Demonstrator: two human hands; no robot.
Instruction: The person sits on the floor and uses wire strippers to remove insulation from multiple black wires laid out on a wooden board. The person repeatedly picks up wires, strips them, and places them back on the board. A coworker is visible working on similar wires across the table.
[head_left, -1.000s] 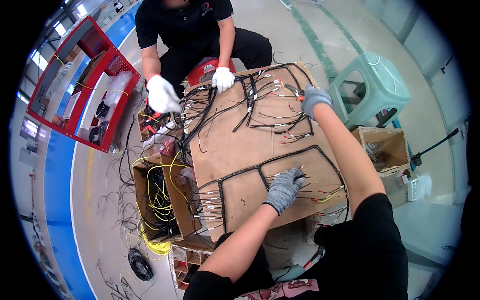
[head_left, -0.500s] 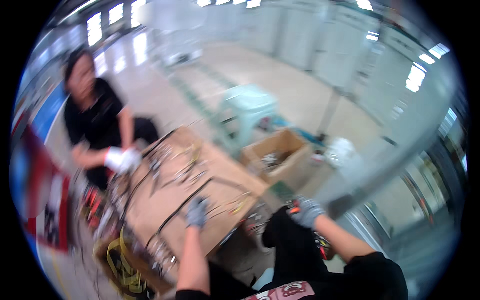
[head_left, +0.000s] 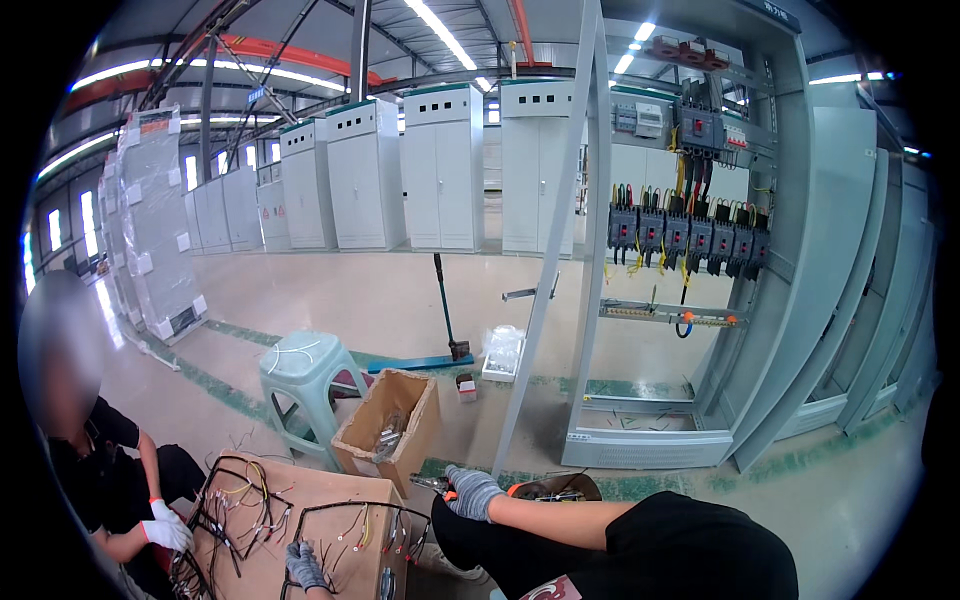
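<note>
In my right hand [head_left: 474, 492], gloved in grey, is a pair of pliers [head_left: 432, 484] with orange on the handles, held at my knee with the jaws pointing left. My left hand [head_left: 306, 566], in a matching glove, is closed around a black wire harness [head_left: 345, 504] at the near side of a cardboard-topped work surface [head_left: 265, 567]. Short red, yellow and dark wire ends with small terminals branch off this harness. Farther left on the same surface lies another tangle of wires [head_left: 248, 500].
A co-worker's white-gloved hands [head_left: 170, 530] are at the surface's left edge. Beyond stand an open cardboard box [head_left: 425, 425] with metal parts and a pale green stool [head_left: 305, 375]. An open electrical cabinet [head_left: 650, 450] with breakers stands at right; a broom [head_left: 445, 305] stands behind.
The view has swung up and to the right, bringing the open cabinet into sight. My left hand remains at the harness and my right hand near my knee.
</note>
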